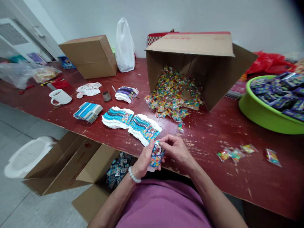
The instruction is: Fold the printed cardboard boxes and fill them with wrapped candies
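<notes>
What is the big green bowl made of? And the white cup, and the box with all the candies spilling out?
The green bowl looks like plastic: smooth, evenly bright, with a soft shine on its rounded rim. The white cup seems to be glazed ceramic, glossy and thick-walled, though it might be plastic. The tipped box is plain brown cardboard, matte, with folded flaps and raw edges.

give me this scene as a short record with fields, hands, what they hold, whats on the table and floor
left hand: left hand grips the small printed box from its left side
right hand: right hand pinches the top of the same box
near the hands: fanned flat box blanks on the red table
behind: tipped carton spilling wrapped candy packets
right side: green basin of dark blue boxes; loose packets
left side: white mug, closed carton, white plastic bag
floor: open carton with filled boxes inside
</notes>
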A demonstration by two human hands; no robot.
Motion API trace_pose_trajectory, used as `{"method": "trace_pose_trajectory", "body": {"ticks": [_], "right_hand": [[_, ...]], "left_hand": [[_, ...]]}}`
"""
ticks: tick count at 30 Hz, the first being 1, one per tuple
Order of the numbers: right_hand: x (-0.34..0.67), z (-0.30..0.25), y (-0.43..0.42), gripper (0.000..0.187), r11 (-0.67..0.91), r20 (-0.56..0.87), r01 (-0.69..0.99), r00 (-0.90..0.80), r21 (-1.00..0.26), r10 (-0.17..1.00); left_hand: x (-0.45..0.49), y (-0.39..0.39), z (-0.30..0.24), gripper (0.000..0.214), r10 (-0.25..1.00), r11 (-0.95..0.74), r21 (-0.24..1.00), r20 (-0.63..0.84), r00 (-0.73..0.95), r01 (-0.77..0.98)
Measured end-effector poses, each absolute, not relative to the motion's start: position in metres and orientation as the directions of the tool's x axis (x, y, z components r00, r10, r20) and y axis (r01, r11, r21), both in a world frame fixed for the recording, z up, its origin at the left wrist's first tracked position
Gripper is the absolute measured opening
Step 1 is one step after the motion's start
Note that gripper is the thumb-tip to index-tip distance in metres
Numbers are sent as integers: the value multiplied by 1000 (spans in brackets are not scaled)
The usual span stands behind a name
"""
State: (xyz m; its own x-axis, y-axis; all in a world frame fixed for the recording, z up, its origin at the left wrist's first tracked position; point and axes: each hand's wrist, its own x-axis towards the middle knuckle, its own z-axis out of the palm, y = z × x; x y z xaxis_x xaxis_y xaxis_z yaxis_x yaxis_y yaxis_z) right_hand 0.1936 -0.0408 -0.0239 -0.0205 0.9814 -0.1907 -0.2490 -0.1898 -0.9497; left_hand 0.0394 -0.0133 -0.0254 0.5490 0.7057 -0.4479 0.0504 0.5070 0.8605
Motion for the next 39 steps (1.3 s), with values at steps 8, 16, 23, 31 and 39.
{"method": "trace_pose_trajectory", "body": {"ticks": [8,16,23,31,39], "right_hand": [[185,-25,-47,12,195,196,178,-12,-965,981],[255,-63,-9,30,-87,157,554,378,-828,912],[304,-90,11,51,-366,4,579,538,-728,843],[289,-70,-1,39,-268,-119,255,478,-929,870],[193,-13,-37,27,1,-17,-82,217,-997,976]], "left_hand": [[41,-11,-26,71,676,639,769,-547,494,-24],[34,-3,-18,51,707,592,792,-424,566,-147],[-2,-21,-39,53,598,549,830,-470,649,96],[-77,10,-37,44,355,208,797,-602,715,567],[-39,10,-16,34,649,436,891,-407,643,124]]}}
